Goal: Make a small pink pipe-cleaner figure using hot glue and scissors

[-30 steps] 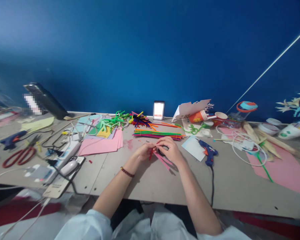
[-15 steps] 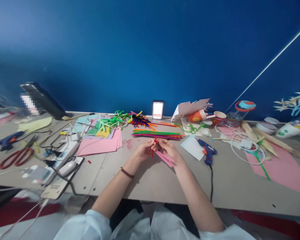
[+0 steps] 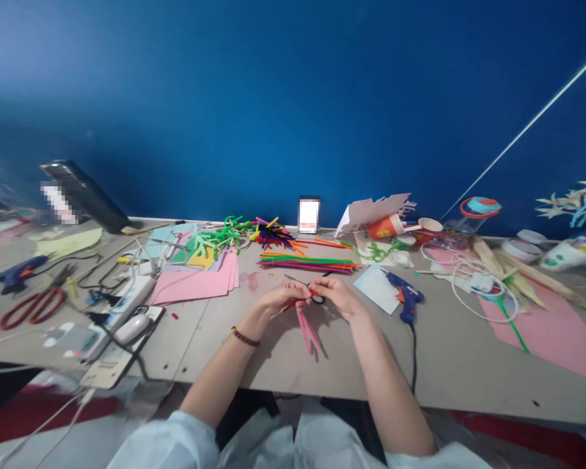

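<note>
My left hand point(image 3: 287, 297) and my right hand point(image 3: 338, 298) meet over the desk's middle, fingers pinched on a red pipe cleaner point(image 3: 314, 291). Pink pipe cleaners point(image 3: 306, 331) dangle beneath my left fingers, their ends fanned apart. How they join the red one is hidden by my fingertips. Small scissors with a dark handle point(image 3: 319, 300) lie just behind my hands, partly covered. Beyond them is a bundle of green, orange and purple pipe cleaners point(image 3: 307, 262).
To the right, a blue glue gun point(image 3: 406, 296) rests by light-blue paper point(image 3: 377, 288). Pink sheets point(image 3: 193, 286), a power strip point(image 3: 120, 316) and red-handled scissors point(image 3: 34, 307) lie left. A phone point(image 3: 308, 215) stands against the blue wall.
The pink pipe cleaners swung from pointing toward my right palm to hanging straight down. My hands moved slightly apart, and the small scissors behind them came into view.
</note>
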Motion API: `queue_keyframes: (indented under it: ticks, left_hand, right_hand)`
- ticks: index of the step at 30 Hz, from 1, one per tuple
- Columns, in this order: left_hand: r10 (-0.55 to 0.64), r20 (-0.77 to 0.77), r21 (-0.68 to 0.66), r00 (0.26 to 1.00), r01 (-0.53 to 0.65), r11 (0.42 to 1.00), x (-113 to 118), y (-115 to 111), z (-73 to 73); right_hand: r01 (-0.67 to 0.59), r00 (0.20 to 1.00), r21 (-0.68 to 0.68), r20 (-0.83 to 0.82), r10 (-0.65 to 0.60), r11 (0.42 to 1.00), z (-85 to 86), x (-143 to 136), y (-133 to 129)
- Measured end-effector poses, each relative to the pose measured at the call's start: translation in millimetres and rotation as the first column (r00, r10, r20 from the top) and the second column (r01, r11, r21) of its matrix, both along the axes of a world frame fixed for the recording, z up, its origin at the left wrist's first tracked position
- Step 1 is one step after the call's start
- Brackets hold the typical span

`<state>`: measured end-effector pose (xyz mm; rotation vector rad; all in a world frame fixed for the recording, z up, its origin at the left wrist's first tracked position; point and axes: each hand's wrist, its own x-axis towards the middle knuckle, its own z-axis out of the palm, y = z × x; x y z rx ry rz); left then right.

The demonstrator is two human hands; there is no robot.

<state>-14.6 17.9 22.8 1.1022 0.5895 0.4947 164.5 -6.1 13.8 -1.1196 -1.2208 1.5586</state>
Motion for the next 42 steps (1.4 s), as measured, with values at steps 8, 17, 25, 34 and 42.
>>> queue_keyframes:
  ticks: [8,17,25,34,42]
  left_hand:
    - [0.046,-0.207,0.098,0.977,-0.026,0.995,5,3,-16.2]
    - [0.218,-0.046,-0.061,0.975,-0.220,0.974,8,4,-19.1]
    - [0.314,0.256,-0.303,0.914,-0.233,0.924,15,3,-17.8]
    - [0.327,0.362,-0.285,0.873,-0.231,0.930,17,-2,-16.3]
    - [0.201,0.323,-0.138,0.925,-0.165,0.977,16,-1,-18.3]
  right_hand:
    - [0.029,0.943,0.202,0.321,-0.094,0.979,-0.9,-4,0]
    - [0.079,0.928,0.492,0.281,-0.244,0.867,0.4,-12,0]
    - [0.310,0.946,0.399,-0.038,-0.322,0.863,-4.1,-25,-2]
    - [0.198,0.829,-0.063,-0.522,-0.202,0.978,-16.5,-33,5]
    - [0.016,0.839,-0.131,-0.537,-0.084,0.991,-18.9,-27,3]
